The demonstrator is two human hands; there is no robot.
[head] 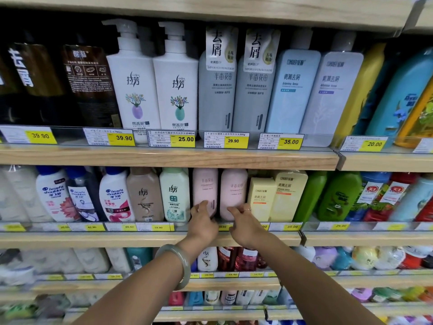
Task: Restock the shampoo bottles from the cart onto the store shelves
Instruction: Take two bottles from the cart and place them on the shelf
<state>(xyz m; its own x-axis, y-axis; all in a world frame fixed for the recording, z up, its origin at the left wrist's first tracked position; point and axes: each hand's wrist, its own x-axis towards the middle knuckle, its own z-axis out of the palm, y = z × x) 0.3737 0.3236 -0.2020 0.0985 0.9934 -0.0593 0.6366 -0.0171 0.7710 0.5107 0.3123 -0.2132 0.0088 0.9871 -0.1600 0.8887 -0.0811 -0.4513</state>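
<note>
Two pale pink shampoo bottles stand side by side on the second shelf (150,239). My left hand (203,220), with a jade bangle on its wrist, has its fingers around the base of the left pink bottle (205,190). My right hand (244,222), wearing a ring, touches the bottom of the right pink bottle (234,191) with its fingertips. Both bottles stand upright, a narrow gap between them. The cart is out of view.
A mint-capped white bottle (175,195) stands just left of the pink pair and pale yellow bottles (276,198) just right. The upper shelf (164,157) holds tall pump bottles close above. Price tags line each shelf edge. Lower shelves are packed with bottles.
</note>
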